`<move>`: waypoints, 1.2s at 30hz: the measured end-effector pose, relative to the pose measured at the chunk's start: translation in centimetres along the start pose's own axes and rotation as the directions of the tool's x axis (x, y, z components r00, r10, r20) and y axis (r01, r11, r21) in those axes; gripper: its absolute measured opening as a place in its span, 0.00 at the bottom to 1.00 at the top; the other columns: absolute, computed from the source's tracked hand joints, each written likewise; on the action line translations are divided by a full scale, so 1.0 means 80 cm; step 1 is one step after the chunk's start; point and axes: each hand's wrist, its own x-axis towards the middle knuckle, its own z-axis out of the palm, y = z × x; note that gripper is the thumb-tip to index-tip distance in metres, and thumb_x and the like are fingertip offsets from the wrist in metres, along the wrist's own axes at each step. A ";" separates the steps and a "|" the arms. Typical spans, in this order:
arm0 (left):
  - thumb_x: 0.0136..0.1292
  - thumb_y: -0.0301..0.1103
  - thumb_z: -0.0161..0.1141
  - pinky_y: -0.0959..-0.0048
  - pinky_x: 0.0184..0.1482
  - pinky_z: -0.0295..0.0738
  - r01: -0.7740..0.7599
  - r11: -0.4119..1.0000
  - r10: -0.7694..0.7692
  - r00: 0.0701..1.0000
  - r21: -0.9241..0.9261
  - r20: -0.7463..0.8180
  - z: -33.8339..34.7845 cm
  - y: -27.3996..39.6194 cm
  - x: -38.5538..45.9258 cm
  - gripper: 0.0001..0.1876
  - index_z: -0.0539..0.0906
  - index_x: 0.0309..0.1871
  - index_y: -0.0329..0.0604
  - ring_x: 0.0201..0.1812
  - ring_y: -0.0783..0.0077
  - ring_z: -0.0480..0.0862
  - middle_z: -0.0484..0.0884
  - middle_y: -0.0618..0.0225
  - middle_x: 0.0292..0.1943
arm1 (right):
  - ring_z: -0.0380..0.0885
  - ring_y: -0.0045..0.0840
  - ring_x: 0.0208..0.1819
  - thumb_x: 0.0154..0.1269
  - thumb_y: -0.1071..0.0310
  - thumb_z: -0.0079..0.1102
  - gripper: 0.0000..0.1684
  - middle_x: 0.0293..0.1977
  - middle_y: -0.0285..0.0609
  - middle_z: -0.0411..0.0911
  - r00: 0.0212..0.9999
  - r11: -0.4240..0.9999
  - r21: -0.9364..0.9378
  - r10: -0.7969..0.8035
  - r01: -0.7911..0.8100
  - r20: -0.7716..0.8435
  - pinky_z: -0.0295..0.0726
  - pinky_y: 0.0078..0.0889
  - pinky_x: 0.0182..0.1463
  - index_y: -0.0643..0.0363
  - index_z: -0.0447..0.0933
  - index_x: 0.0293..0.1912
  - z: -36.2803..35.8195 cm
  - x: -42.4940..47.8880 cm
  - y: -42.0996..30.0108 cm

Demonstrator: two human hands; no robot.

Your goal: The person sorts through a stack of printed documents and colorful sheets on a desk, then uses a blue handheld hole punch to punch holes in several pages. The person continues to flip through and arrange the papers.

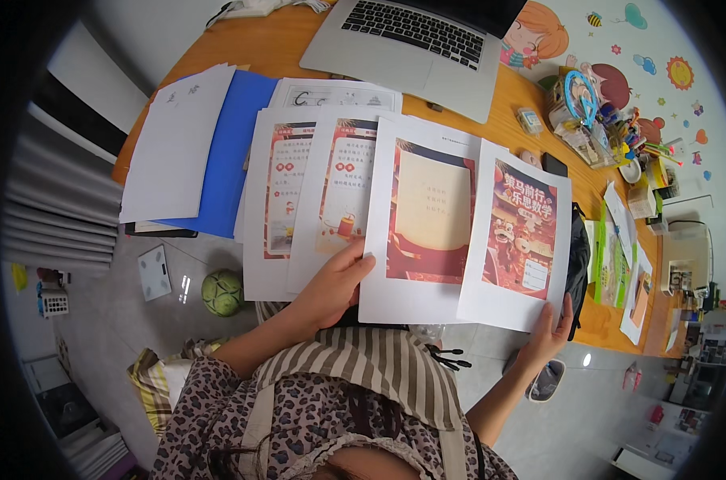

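My left hand (333, 288) pinches the lower left edge of a printed sheet with a cream panel (435, 198); its thumb lies on top. With my right hand (546, 330) I grip the lower right corner of a red illustrated cover sheet (519, 225), which overlaps that sheet. Left of these, two printed pages with small pictures, one outer page (279, 276) and one inner page (333, 210), fan out partly covered. Behind them a handwriting practice sheet (345, 93) shows. A blue folder (222, 198) lies farther left under a white sheet (171, 156) bearing faint handwriting.
An open laptop (387, 66) stands at the back of the wooden table (219, 42). Pens fill a clear organiser (585, 141) at right, near a green-edged zip pouch (609, 258). A black bag (577, 270) is beside the sheets. A green ball (223, 292) lies on the floor.
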 end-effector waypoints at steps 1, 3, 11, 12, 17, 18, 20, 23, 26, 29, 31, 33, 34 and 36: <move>0.72 0.30 0.39 0.75 0.46 0.79 -0.004 1.000 0.004 1.000 0.004 0.003 0.000 0.000 0.000 0.17 0.65 0.62 0.38 0.49 0.76 0.78 0.74 0.64 0.51 | 0.73 0.31 0.50 0.62 0.73 0.57 0.24 0.50 0.46 0.74 0.993 0.968 -0.225 -0.119 0.114 -0.011 0.72 0.29 0.53 0.64 0.69 0.58 -0.001 -0.003 -0.001; 0.72 0.30 0.40 0.74 0.47 0.79 0.000 0.998 0.000 1.000 0.059 -0.003 0.004 0.006 -0.003 0.17 0.65 0.62 0.38 0.49 0.76 0.78 0.74 0.64 0.51 | 0.71 0.37 0.53 0.58 0.72 0.61 0.27 0.51 0.47 0.74 0.911 0.774 -0.489 -0.390 0.402 0.132 0.71 0.34 0.55 0.62 0.69 0.58 0.002 -0.010 -0.015; 0.73 0.40 0.41 0.68 0.54 0.74 0.029 0.982 -0.019 0.999 -0.189 0.050 0.000 0.006 -0.006 0.21 0.64 0.64 0.39 0.54 0.71 0.76 0.73 0.62 0.56 | 0.57 0.47 0.67 0.44 0.62 0.73 0.42 0.63 0.45 0.65 0.398 0.623 -0.115 -0.336 0.773 0.854 0.64 0.46 0.64 0.55 0.67 0.61 0.071 -0.040 -0.084; 0.73 0.42 0.40 0.68 0.57 0.72 0.034 0.987 -0.029 0.999 -0.160 0.036 0.002 0.010 -0.010 0.23 0.63 0.65 0.39 0.56 0.70 0.75 0.73 0.62 0.57 | 0.57 0.47 0.67 0.44 0.61 0.73 0.43 0.63 0.45 0.65 0.400 0.617 -0.136 -0.314 0.775 0.861 0.64 0.46 0.65 0.55 0.67 0.61 0.075 -0.040 -0.081; 0.74 0.40 0.41 0.68 0.57 0.73 0.037 0.990 -0.034 0.999 -0.133 0.025 -0.006 -0.001 -0.014 0.22 0.64 0.64 0.37 0.55 0.71 0.76 0.73 0.63 0.56 | 0.66 0.44 0.63 0.44 0.68 0.71 0.43 0.61 0.48 0.67 0.318 0.519 -0.092 -0.365 0.850 0.875 0.70 0.43 0.61 0.54 0.66 0.62 0.068 -0.033 -0.072; 0.74 0.39 0.41 0.68 0.56 0.73 0.043 0.992 -0.039 0.999 -0.121 0.037 -0.006 -0.001 -0.015 0.21 0.65 0.64 0.37 0.55 0.71 0.76 0.73 0.63 0.56 | 0.67 0.43 0.62 0.44 0.70 0.70 0.42 0.60 0.48 0.68 0.308 0.513 -0.079 -0.379 0.855 0.873 0.72 0.42 0.60 0.53 0.66 0.62 0.065 -0.031 -0.066; 0.74 0.39 0.41 0.69 0.56 0.74 0.056 0.992 -0.051 0.998 -0.112 0.045 -0.006 0.000 -0.017 0.21 0.66 0.63 0.37 0.54 0.72 0.76 0.74 0.63 0.55 | 0.69 0.43 0.59 0.45 0.72 0.67 0.40 0.58 0.48 0.70 0.317 0.521 -0.073 -0.399 0.851 0.860 0.74 0.41 0.58 0.51 0.67 0.61 0.060 -0.028 -0.055; 0.74 0.39 0.41 0.69 0.55 0.75 0.063 0.993 -0.062 0.998 -0.104 0.017 -0.001 0.001 -0.022 0.20 0.67 0.62 0.36 0.53 0.73 0.77 0.75 0.63 0.54 | 0.71 0.42 0.57 0.45 0.74 0.64 0.37 0.56 0.48 0.71 0.294 0.478 -0.069 -0.414 0.875 0.861 0.75 0.41 0.57 0.48 0.70 0.59 0.057 -0.027 -0.050; 0.74 0.39 0.42 0.69 0.55 0.75 0.057 0.996 -0.058 0.998 -0.069 -0.013 0.004 0.002 -0.023 0.20 0.68 0.61 0.36 0.53 0.73 0.77 0.75 0.63 0.53 | 0.72 0.41 0.58 0.43 0.77 0.64 0.35 0.55 0.47 0.73 0.195 0.387 -0.010 -0.444 0.922 0.875 0.77 0.39 0.54 0.49 0.74 0.56 0.068 -0.031 -0.070; 0.73 0.41 0.42 0.70 0.55 0.75 0.052 0.997 -0.053 0.998 -0.064 -0.018 0.005 0.002 -0.023 0.20 0.68 0.61 0.36 0.52 0.74 0.77 0.76 0.64 0.52 | 0.73 0.41 0.56 0.44 0.77 0.64 0.35 0.54 0.47 0.73 0.325 0.547 -0.048 -0.423 0.836 0.846 0.78 0.39 0.53 0.46 0.74 0.56 0.067 -0.040 -0.074; 0.73 0.41 0.43 0.70 0.54 0.75 0.041 0.998 -0.042 0.999 -0.045 -0.019 0.008 0.004 -0.025 0.20 0.69 0.60 0.36 0.52 0.74 0.78 0.76 0.64 0.52 | 0.73 0.42 0.56 0.46 0.79 0.62 0.35 0.54 0.47 0.74 0.341 0.545 -0.050 -0.449 0.837 0.826 0.78 0.39 0.53 0.46 0.73 0.57 0.068 -0.043 -0.068; 0.73 0.41 0.43 0.70 0.54 0.76 0.045 0.998 -0.046 0.999 -0.047 -0.020 0.003 -0.003 -0.022 0.20 0.69 0.59 0.36 0.52 0.74 0.78 0.76 0.64 0.51 | 0.75 0.41 0.53 0.47 0.80 0.61 0.34 0.53 0.48 0.74 0.290 0.459 -0.043 -0.484 0.887 0.826 0.79 0.37 0.50 0.48 0.74 0.56 0.067 -0.045 -0.062; 0.73 0.42 0.43 0.70 0.54 0.76 0.046 0.998 -0.047 0.999 -0.048 -0.020 0.001 -0.006 -0.021 0.20 0.70 0.58 0.36 0.52 0.74 0.78 0.76 0.64 0.51 | 0.76 0.40 0.50 0.47 0.80 0.60 0.33 0.52 0.48 0.74 0.229 0.370 -0.033 -0.501 0.929 0.835 0.80 0.35 0.47 0.49 0.75 0.56 0.066 -0.044 -0.060; 0.73 0.42 0.43 0.71 0.53 0.76 0.042 0.998 -0.043 0.999 -0.045 -0.026 0.001 -0.007 -0.022 0.19 0.70 0.56 0.36 0.51 0.74 0.78 0.76 0.65 0.50 | 0.78 0.36 0.42 0.48 0.82 0.59 0.31 0.51 0.49 0.75 0.238 0.327 -0.065 -0.523 0.943 0.819 0.80 0.31 0.40 0.52 0.76 0.54 0.063 -0.044 -0.055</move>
